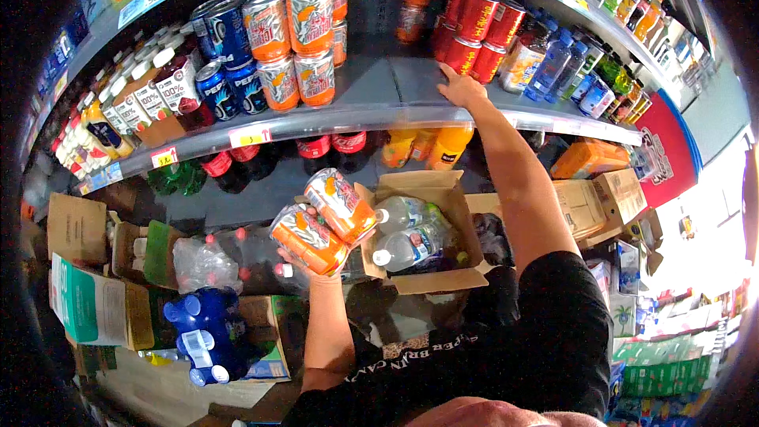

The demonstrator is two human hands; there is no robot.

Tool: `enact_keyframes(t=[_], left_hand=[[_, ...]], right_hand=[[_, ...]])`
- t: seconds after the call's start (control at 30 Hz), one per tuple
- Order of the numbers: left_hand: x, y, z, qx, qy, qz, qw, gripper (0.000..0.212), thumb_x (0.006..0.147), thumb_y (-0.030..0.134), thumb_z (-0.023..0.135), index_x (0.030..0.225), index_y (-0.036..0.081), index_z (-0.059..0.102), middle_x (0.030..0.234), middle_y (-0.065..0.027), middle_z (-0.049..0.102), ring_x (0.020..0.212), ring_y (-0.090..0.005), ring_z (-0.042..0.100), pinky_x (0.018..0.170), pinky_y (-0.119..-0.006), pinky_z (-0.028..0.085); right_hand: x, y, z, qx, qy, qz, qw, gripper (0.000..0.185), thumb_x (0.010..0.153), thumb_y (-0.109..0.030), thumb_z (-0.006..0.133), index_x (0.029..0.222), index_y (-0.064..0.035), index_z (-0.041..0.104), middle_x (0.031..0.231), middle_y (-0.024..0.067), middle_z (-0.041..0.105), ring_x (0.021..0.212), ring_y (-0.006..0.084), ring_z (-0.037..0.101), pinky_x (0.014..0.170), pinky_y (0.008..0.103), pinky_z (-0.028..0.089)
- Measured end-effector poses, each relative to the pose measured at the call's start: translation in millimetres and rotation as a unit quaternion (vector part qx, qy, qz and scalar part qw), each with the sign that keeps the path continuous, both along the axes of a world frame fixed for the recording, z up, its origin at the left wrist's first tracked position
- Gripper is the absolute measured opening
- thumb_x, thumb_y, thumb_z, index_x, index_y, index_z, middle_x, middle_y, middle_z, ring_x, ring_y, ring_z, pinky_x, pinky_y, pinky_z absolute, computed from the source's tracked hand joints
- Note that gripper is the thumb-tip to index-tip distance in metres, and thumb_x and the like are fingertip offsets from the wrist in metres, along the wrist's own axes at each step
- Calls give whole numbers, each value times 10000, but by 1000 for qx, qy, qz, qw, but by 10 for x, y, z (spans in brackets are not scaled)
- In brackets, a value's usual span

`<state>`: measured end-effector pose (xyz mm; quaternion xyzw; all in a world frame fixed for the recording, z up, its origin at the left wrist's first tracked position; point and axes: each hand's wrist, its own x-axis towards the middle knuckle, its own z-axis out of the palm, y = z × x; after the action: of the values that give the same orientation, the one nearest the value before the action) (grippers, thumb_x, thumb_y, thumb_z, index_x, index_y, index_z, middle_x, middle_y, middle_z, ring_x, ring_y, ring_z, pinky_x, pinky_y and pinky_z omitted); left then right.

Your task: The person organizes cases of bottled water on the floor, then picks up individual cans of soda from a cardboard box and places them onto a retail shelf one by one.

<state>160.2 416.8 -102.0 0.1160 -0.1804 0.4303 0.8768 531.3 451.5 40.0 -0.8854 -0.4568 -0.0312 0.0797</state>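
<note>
My left hand (314, 249) is closed around two orange-and-silver drink cans (323, 222), held side by side below the shelf edge. With its index finger extended, my right hand (462, 88) reaches over the dark shelf (379, 80), just in front of stacked red cans (465, 56); it holds nothing, and whether it touches a can is unclear. Left of it stand two-high stacks of orange-and-silver cans (299, 47), beside blue Pepsi cans (228, 89). More orange cans (415, 6) stand in a stack at the shelf's back, partly in shadow.
Juice bottles (178, 86) line the shelf's left; water bottles (551, 65) stand at its right. Below are cola bottles (314, 151), orange drink bottles (452, 145) and an open cardboard box (427, 284) holding bottles. A blue-wrapped bundle (207, 332) lies lower left. A price rail (356, 117) edges the shelf.
</note>
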Motion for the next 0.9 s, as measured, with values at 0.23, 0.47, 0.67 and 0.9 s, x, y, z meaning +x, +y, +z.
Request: enact_keyframes(t=[0.23,0.47,0.67,0.9], left_hand=[[46,121,-209,5,12,38,999,778,559,608,578,1182,189,376,1217,29,379,1182,-292,251,864,-648,194],[113,214,-191,-16,-41,46,998,716,590,484,649,1188,255,328,1141,-104,393,1078,-336,368,733,-575,411],[140,324,-177,-49,12,114,992,771,570,558,617,1110,63,375,1094,-53,432,1026,-299,422,672,-534,464],[171,426,-65,-14,-23,73,997,750,557,532,638,1118,100,393,1053,-41,454,1026,-277,422,703,-495,459]], right_hand=[[40,599,-79,263,-1,105,959,548,702,-417,529,998,39,459,932,241,528,892,351,512,791,380,403],[324,1432,-117,267,64,-34,961,809,638,-564,514,1144,47,358,1103,253,439,1053,333,420,862,341,346],[608,1907,-140,286,124,-67,948,895,577,-601,558,1176,21,324,1126,219,435,1066,308,415,870,345,336],[1060,2205,-413,328,104,-24,939,868,566,-557,609,1173,0,336,1101,186,460,1028,298,445,844,352,356]])
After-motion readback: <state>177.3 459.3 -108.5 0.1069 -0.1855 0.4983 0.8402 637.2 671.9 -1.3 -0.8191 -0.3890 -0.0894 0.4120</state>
